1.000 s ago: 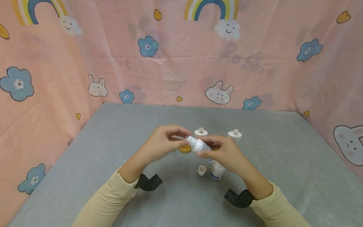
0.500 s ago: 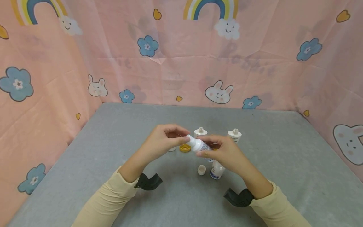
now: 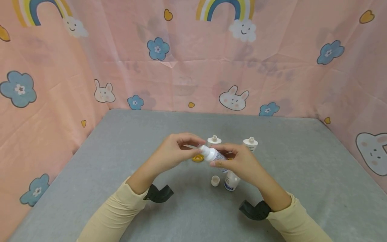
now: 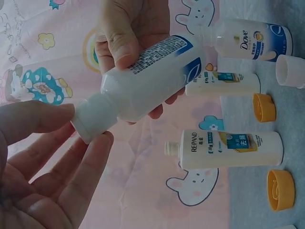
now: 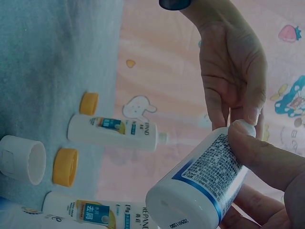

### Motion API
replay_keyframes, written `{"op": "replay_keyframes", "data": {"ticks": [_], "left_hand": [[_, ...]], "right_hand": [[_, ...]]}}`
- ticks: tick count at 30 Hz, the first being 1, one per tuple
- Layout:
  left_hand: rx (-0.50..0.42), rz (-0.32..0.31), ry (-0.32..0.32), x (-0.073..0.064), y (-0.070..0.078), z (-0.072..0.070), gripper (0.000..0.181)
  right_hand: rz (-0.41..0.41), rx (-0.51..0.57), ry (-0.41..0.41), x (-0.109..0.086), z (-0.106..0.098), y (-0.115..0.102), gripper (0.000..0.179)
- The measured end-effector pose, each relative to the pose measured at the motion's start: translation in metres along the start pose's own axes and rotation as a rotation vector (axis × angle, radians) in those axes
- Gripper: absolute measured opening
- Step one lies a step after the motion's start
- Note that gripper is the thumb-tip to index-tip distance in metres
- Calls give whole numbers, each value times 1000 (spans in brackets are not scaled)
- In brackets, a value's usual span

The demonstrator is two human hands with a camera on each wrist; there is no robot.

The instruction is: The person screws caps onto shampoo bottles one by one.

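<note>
My right hand (image 3: 239, 163) grips a small white plastic bottle (image 4: 155, 81) round its body, with fine print and a blue band on its label. The bottle is held up over the table, tilted with its capped end toward my left hand (image 3: 172, 150). My left thumb and fingertips pinch the white cap (image 4: 96, 117), which sits on the bottle's neck. In the right wrist view the bottle's base (image 5: 178, 210) faces the camera, and my right thumb presses along its label.
A white Dove bottle (image 4: 252, 40) stands near a loose white cap (image 3: 215, 181). Behind are two uncapped white Repand bottles (image 3: 214, 140) (image 3: 250, 144), with two yellow caps (image 4: 264, 108) (image 4: 281, 190) on the grey table (image 3: 136, 131). A pink printed cloth (image 3: 187, 77) surrounds the table.
The fingers of my left hand have shifted slightly round the cap and back. My right hand and the bottle stay almost in place.
</note>
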State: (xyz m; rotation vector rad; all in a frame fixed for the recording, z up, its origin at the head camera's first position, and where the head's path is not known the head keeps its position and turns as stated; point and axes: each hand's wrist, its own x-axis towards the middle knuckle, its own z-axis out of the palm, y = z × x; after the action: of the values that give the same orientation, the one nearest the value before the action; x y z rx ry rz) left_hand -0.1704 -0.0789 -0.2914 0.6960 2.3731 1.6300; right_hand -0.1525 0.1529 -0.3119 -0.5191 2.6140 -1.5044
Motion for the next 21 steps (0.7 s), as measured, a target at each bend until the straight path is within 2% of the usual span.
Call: {"op": "replay_keyframes", "data": {"ticks": [3, 6, 9, 12, 16, 21], "left_hand": [[-1, -8, 2, 0, 0, -1, 28], [-1, -45, 35, -1, 0, -1, 32], [-7, -83, 72, 0, 0, -1, 28], [-6, -96, 81, 0, 0, 0, 22], [10, -99, 74, 1, 0, 1, 20], [48, -70, 52, 0, 0, 2, 22]], "right_hand": [[1, -3, -1, 0, 0, 0, 42], [0, 1, -2, 0, 0, -2, 43], [0, 3, -2, -1, -1, -3, 43], [-3, 4, -5, -1, -1, -4, 42], [-4, 0, -8, -1, -1, -4, 42], [1, -10, -9, -2, -1, -4, 42]]}}
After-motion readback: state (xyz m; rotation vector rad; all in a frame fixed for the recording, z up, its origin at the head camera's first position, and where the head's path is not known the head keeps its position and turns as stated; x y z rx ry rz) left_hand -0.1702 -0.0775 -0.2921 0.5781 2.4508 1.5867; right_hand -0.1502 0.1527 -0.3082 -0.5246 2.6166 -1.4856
